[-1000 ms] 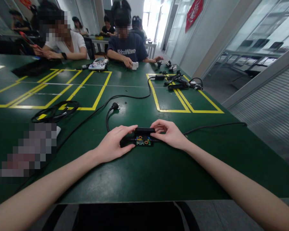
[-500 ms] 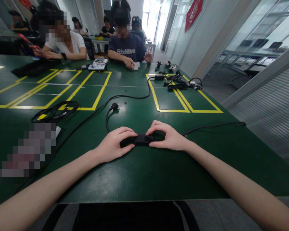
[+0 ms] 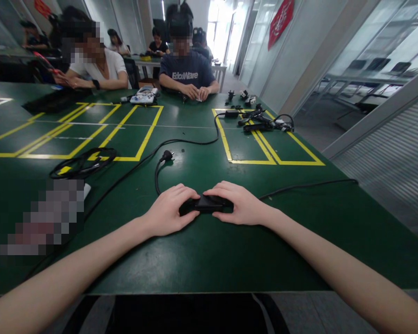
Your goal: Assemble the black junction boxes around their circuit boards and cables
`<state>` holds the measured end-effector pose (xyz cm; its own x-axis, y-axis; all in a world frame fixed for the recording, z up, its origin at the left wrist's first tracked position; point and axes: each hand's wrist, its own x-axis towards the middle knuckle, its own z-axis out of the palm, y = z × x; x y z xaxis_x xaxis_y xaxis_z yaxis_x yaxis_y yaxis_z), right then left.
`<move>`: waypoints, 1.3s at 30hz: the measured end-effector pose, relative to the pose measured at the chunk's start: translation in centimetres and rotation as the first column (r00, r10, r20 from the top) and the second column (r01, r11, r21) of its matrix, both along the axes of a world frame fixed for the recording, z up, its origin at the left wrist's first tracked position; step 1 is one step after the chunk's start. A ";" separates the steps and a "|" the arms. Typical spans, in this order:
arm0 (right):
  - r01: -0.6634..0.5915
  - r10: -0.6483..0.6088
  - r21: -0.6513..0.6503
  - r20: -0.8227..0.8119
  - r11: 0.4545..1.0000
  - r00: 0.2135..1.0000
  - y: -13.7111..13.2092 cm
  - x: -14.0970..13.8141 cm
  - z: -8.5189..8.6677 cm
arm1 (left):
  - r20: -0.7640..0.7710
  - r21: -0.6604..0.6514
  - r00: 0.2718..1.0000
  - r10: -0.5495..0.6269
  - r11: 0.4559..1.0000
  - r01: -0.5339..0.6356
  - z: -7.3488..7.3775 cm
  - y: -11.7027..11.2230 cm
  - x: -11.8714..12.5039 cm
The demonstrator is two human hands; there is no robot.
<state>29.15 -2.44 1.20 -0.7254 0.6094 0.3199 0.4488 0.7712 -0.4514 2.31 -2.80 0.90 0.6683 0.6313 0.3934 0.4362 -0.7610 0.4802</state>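
Note:
Before me on the green table (image 3: 202,260) lies a black power adapter (image 3: 209,205), held flat between both hands. My left hand (image 3: 169,211) grips its left end, thumb at the near side and fingers at the far side. My right hand (image 3: 245,204) is closed around the right end, its fingers reaching over the top. Beyond my left hand a short black cord curves up to a power plug (image 3: 167,156) lying on the table. Another black cable (image 3: 310,184) runs off to the right from behind my right hand. The adapter's ends are partly hidden by the fingers.
A coiled black cable (image 3: 83,162) and a blurred-out object (image 3: 45,218) lie at left. A long cable (image 3: 174,140) crosses to another adapter (image 3: 231,113) near heaped cables (image 3: 264,123). Yellow tape (image 3: 149,134) marks the table. Across it, a person (image 3: 186,69) handles something small.
My right hand has slid left along the adapter, its fingers now reaching further over the top. The person opposite has brought both hands together. The camera view has shifted slightly.

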 end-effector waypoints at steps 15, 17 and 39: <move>-0.005 -0.021 0.083 0.313 0.997 0.950 -0.4 -0.6 0.3 | -0.120 0.030 0.992 0.028 0.999 -0.024 0.5 -1.0 0.6; -0.005 -0.015 0.059 0.330 0.998 0.944 -0.5 -0.9 0.4 | -0.171 0.087 0.984 0.046 0.996 -0.031 0.2 -0.9 0.6; -0.084 0.030 0.152 0.325 0.985 0.945 -1.7 -1.5 1.5 | -0.343 0.319 0.939 -0.010 0.939 0.127 0.8 -1.0 0.4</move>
<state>27.62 -4.12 2.67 -0.8376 0.5237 0.1554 0.5021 0.8501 -0.1586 2.74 -3.78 1.75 0.8332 0.4511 0.3198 0.4663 -0.8840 0.0320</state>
